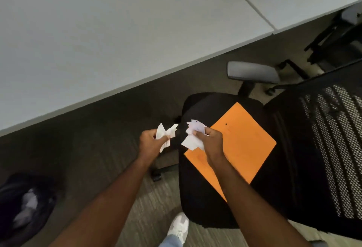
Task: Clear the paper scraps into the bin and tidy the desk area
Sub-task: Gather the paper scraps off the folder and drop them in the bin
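Note:
My left hand [150, 142] grips a bunch of white paper scraps [166, 133] over the carpet, just left of the chair seat. My right hand [212, 140] holds a second bunch of white paper scraps [193, 136] above the front corner of the seat. The two bunches sit close together without touching. A dark bin [23, 205] with a black liner stands on the floor at the lower left, with white paper inside it. The white desk [98, 41] fills the upper left and shows a bare top.
A black office chair [284, 148] with a mesh back stands at the right, and an orange folder [241, 145] lies flat on its seat. Its grey armrest [252, 72] points toward the desk. Another chair's base [337, 41] is at the far right. My shoe [179, 225] is below.

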`<move>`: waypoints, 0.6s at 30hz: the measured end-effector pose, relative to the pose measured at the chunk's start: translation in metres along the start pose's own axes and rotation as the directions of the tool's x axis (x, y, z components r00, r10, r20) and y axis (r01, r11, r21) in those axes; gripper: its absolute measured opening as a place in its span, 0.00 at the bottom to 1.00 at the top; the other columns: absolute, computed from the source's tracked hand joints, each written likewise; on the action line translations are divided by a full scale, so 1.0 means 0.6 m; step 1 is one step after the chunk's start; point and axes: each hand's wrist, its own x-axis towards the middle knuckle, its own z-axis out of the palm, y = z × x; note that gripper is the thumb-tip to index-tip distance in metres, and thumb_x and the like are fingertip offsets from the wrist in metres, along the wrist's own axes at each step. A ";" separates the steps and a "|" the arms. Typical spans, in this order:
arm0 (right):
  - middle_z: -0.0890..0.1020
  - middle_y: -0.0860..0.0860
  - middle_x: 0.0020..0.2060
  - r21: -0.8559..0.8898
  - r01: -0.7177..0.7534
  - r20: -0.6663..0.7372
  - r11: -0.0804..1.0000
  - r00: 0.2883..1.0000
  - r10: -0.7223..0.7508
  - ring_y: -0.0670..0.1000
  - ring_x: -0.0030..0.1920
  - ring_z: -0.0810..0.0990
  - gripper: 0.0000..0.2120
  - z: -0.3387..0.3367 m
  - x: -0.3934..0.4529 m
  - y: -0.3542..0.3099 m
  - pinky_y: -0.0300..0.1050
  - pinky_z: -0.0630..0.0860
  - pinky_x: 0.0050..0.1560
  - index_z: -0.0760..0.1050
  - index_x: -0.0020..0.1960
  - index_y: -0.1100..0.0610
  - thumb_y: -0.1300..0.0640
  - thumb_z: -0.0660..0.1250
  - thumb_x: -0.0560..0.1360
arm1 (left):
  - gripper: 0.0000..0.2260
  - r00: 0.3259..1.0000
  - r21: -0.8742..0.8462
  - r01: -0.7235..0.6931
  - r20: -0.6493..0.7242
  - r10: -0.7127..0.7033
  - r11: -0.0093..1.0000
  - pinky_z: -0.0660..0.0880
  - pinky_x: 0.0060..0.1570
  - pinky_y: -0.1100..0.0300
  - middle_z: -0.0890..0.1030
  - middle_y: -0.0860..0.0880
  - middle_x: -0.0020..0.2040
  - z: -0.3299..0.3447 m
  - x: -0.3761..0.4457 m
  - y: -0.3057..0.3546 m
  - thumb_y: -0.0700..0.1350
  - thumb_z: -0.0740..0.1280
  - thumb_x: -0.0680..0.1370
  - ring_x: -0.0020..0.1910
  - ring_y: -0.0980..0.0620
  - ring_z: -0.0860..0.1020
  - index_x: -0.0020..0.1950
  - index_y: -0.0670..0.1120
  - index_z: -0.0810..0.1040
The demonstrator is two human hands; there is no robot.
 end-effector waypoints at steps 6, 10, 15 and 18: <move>0.86 0.60 0.39 -0.039 0.078 0.206 0.996 0.976 -0.069 0.52 0.39 0.82 0.01 0.187 -0.057 -0.027 0.48 0.77 0.41 0.84 0.41 0.58 0.61 0.76 0.70 | 0.05 0.966 -0.079 0.053 -0.250 -0.071 0.995 0.68 0.26 0.64 0.81 0.42 0.34 -0.188 -0.024 -0.077 0.38 0.75 0.72 0.30 0.52 0.76 0.37 0.40 0.82; 0.84 0.54 0.37 -0.009 0.026 0.322 1.000 0.947 -0.022 0.49 0.36 0.80 0.02 0.329 -0.135 -0.032 0.38 0.77 0.35 0.83 0.44 0.62 0.67 0.73 0.72 | 0.07 0.897 -0.154 0.105 -0.413 -0.161 0.983 0.66 0.29 0.60 0.81 0.39 0.34 -0.331 -0.068 -0.151 0.38 0.75 0.72 0.31 0.49 0.76 0.37 0.36 0.82; 0.86 0.55 0.40 -0.114 0.045 0.437 0.992 0.899 0.009 0.50 0.37 0.84 0.05 0.493 -0.229 -0.010 0.42 0.78 0.37 0.83 0.47 0.62 0.64 0.75 0.71 | 0.12 0.796 -0.229 0.183 -0.537 -0.281 0.956 0.70 0.30 0.57 0.83 0.40 0.32 -0.493 -0.130 -0.250 0.44 0.77 0.71 0.29 0.47 0.78 0.31 0.44 0.79; 0.85 0.52 0.39 -0.192 0.109 0.513 0.975 0.859 0.005 0.45 0.34 0.84 0.06 0.585 -0.284 -0.001 0.37 0.77 0.33 0.83 0.48 0.63 0.62 0.76 0.72 | 0.10 0.737 -0.240 0.241 -0.585 -0.338 0.940 0.73 0.31 0.54 0.83 0.43 0.32 -0.580 -0.163 -0.314 0.46 0.77 0.71 0.31 0.46 0.80 0.34 0.42 0.81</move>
